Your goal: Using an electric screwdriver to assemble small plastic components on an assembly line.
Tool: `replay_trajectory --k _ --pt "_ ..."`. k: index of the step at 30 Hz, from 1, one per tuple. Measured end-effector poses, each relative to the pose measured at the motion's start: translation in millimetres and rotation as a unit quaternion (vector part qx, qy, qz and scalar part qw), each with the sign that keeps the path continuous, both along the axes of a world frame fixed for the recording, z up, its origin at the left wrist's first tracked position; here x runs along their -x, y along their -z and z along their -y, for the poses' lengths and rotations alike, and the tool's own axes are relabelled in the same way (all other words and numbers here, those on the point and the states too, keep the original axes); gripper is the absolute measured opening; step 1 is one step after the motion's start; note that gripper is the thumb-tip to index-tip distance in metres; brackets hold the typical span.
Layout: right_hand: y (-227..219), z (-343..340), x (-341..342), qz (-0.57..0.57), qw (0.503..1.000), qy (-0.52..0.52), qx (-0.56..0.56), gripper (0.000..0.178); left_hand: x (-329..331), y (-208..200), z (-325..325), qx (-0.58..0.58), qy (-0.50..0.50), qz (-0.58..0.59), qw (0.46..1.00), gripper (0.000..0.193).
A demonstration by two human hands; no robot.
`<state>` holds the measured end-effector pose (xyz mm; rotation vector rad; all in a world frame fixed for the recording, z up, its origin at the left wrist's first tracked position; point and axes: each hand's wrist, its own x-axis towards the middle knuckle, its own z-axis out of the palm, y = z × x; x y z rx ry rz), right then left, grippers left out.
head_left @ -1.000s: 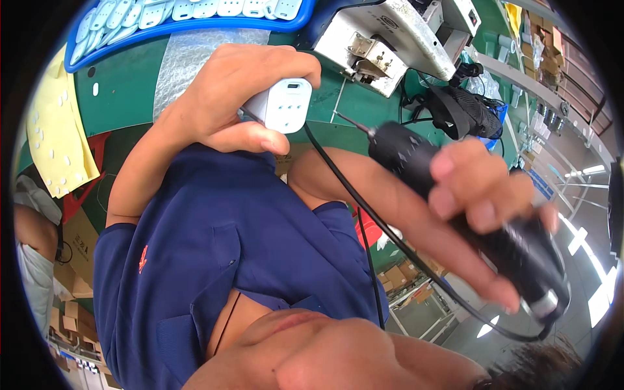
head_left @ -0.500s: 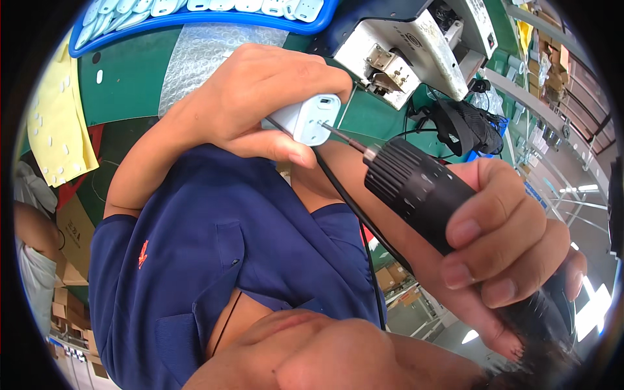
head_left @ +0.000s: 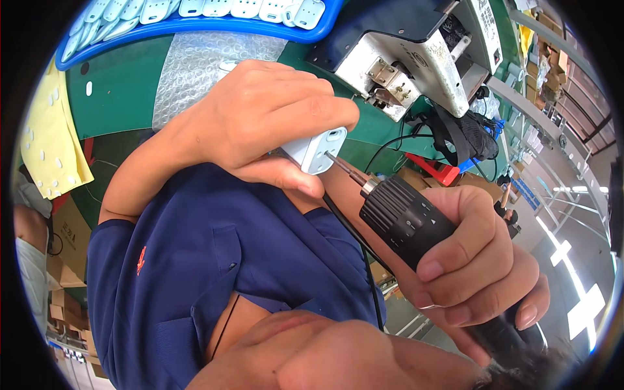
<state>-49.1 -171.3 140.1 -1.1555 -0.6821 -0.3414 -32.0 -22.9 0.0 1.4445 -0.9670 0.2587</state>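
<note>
My left hand [head_left: 260, 120] is closed around a small light-blue plastic housing [head_left: 315, 151], its end face turned to the right. That face has a rounded slot and small holes. In my right hand [head_left: 484, 263] is a black electric screwdriver [head_left: 406, 221], fingers wrapped round its body. Its thin bit [head_left: 348, 170] meets the end face at one of the holes; whether a screw sits under the tip is too small to tell. A black cord [head_left: 354, 227] runs behind the hands. My left fingers hide most of the housing's body.
A blue tray [head_left: 250, 27] of similar light-blue housings stands at the far left on the green table [head_left: 123, 97]. Bubble wrap [head_left: 188, 71] lies before it. A yellow sheet [head_left: 52, 140] carries small white pieces. A metal machine [head_left: 416, 62] and black bag-like bundle [head_left: 465, 133] are at right.
Both hands, with the housing and the screwdriver, have come slightly nearer my body. The right hand has also shifted left. The bit stays at the housing's end face.
</note>
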Motion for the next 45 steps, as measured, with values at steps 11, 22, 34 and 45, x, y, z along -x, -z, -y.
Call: replay_trajectory --k 11,22,34,45 --pt "2 11 20 0.054 0.990 0.130 0.007 0.064 5 -2 0 -0.050 -0.024 0.006 0.998 0.062" --pt "48 21 -54 -0.059 0.885 0.442 0.136 0.088 4 -5 2 -0.082 -0.034 -0.033 0.995 0.072" --pt "-6 28 32 0.034 0.994 0.098 -0.016 0.064 7 0 -1 -0.069 -0.032 -0.003 0.997 0.071" --pt "-4 31 18 0.018 0.999 -0.041 0.009 0.055 -1 -5 -5 -0.045 -0.012 0.007 0.999 0.062"
